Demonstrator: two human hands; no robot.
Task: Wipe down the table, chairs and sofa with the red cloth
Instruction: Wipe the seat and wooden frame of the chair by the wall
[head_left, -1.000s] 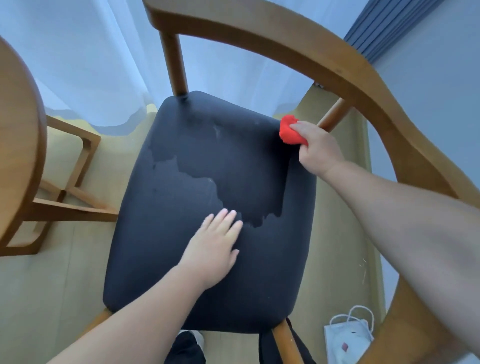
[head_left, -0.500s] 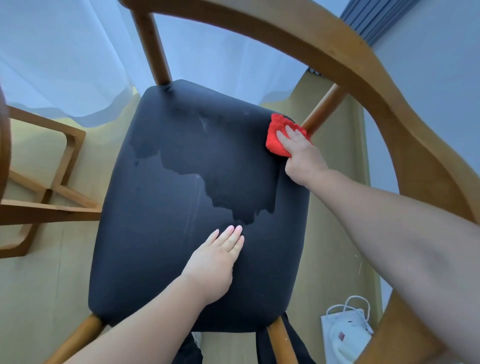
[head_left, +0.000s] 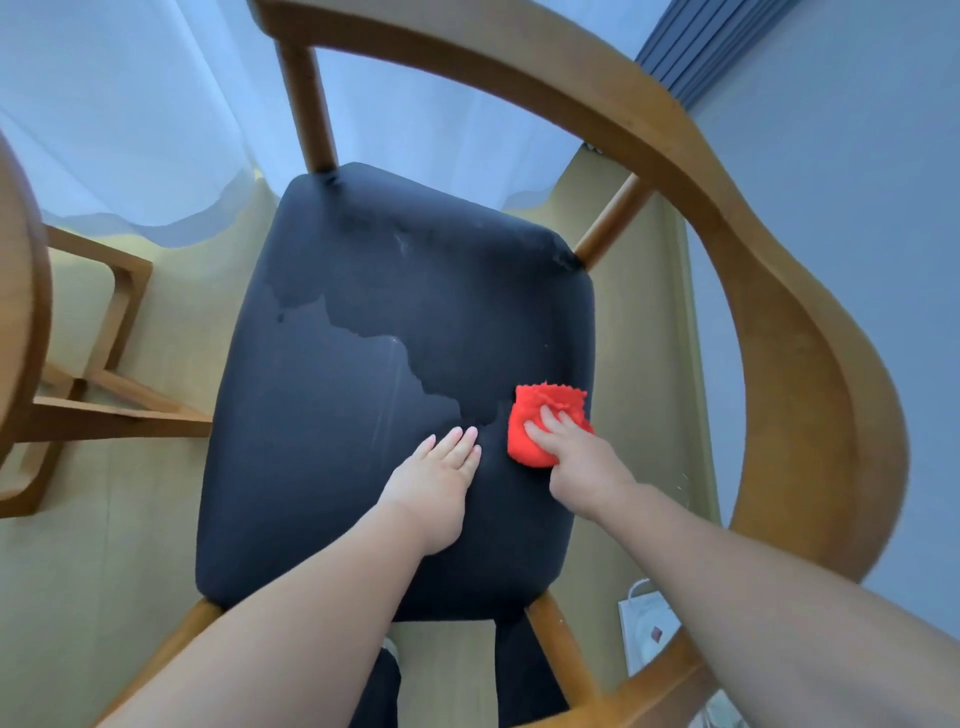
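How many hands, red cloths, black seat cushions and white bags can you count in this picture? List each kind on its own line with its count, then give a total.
hands: 2, the left hand and the right hand
red cloth: 1
black seat cushion: 1
white bag: 1
total: 5

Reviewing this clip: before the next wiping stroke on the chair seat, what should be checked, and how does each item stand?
1. Red cloth in grip: ok, the right hand holds it bunched.
2. Cloth on the chair seat: ok, pressed down near its right edge.
3. Left hand clear of cloth: ok, flat on the seat beside it, not touching.
4. Seat wiped all over: not ok, the darker damp patch covers only rear and right.
5. Cloth wetness: cannot tell.
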